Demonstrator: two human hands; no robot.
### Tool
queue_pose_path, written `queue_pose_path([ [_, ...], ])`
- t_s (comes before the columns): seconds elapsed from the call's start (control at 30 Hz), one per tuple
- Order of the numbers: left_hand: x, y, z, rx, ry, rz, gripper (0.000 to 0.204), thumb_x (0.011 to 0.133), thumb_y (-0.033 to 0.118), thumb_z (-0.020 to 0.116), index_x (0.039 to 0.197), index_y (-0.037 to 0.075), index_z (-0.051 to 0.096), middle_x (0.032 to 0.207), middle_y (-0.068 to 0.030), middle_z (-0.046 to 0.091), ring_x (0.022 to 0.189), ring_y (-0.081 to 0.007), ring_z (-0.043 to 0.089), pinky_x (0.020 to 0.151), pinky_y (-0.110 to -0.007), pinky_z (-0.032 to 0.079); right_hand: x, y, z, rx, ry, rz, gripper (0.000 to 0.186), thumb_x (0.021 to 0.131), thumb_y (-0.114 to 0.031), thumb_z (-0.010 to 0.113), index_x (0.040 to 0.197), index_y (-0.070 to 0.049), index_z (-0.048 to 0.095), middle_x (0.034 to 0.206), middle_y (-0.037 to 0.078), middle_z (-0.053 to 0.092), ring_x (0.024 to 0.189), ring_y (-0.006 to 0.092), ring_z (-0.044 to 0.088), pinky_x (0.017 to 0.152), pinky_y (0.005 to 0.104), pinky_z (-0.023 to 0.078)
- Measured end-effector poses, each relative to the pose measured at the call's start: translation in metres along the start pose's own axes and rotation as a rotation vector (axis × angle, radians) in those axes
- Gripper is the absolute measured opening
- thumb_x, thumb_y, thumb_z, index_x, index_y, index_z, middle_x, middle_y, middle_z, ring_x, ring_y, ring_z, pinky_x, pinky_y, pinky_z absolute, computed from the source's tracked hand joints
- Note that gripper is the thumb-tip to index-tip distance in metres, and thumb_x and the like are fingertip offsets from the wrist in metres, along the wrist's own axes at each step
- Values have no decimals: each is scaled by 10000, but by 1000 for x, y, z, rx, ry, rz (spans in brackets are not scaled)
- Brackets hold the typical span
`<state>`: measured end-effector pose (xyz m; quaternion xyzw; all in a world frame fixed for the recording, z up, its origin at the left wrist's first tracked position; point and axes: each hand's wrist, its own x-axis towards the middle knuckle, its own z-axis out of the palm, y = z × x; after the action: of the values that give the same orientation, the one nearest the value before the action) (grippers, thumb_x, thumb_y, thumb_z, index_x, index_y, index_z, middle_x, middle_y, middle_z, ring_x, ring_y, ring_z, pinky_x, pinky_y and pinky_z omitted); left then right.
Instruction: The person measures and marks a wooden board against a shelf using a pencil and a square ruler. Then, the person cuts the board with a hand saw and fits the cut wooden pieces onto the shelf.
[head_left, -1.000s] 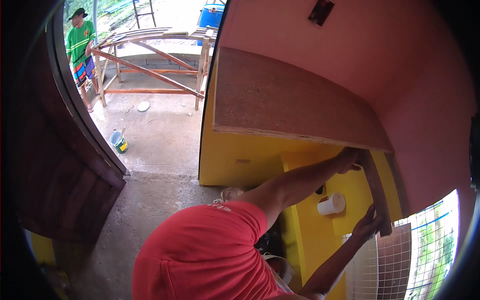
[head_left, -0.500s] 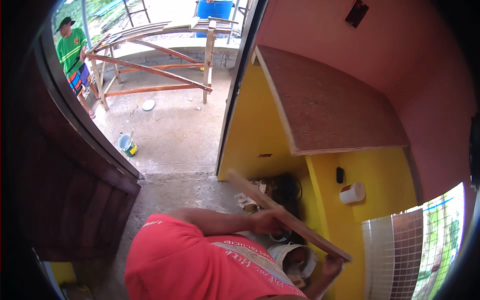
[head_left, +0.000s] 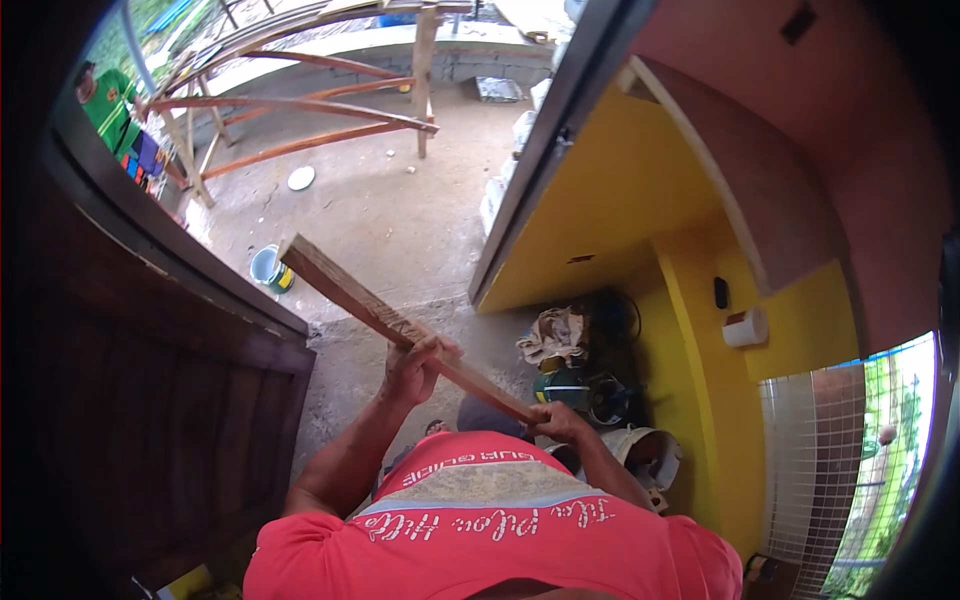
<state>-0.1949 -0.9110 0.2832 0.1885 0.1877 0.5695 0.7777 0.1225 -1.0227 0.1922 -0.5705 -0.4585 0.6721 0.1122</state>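
A person in a red printed shirt [head_left: 480,540] stands in the doorway, both bare forearms raised in front of the chest. The left hand [head_left: 415,365] is wrapped around the middle of a long, rough brown wooden plank [head_left: 390,322], fingers curled over its upper face, elbow bent and forearm rising from the lower left. The right hand [head_left: 555,420] is closed around the plank's near, lower end, wrist bent inward close to the shirt. The plank slants up and away to the left, its far end hanging in the air above the grey concrete floor [head_left: 400,220], near a small blue bucket [head_left: 268,268] by the dark wooden door [head_left: 150,400]. Just beyond the right hand, at the foot of the yellow wall [head_left: 610,200], lie a crumpled cloth [head_left: 550,335] and dark tools. Outside, another person in a green shirt [head_left: 105,105] stands beside a frame of reddish poles [head_left: 300,110].
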Motion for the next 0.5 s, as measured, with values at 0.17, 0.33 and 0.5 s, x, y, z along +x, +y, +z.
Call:
queue_pose_path([
  [0.17,42,86,8,249,-175,200,182,806,90,667,853,52,495,786,-143,642,784,-267,649,790,-424,531,63,-72,-5,-495,146,-66,714,695,-264,814,1328,-63,550,1247,172,626,1098,259,630,939,365,487],
  [0.33,83,186,-6,571,-180,348,155,718,-22,618,766,41,484,747,-150,636,701,-205,622,662,-335,537,163,-29,-50,-606,123,-45,740,690,-342,807,1326,-61,553,1224,171,640,1107,276,630,951,367,485],
  [0.5,126,244,-88,1448,-67,457,123,734,54,680,724,47,558,733,-71,646,621,-118,577,580,-281,497,245,-39,-70,-688,-59,326,756,690,-394,776,1322,-41,557,1279,158,610,1128,279,620,976,360,473],
])
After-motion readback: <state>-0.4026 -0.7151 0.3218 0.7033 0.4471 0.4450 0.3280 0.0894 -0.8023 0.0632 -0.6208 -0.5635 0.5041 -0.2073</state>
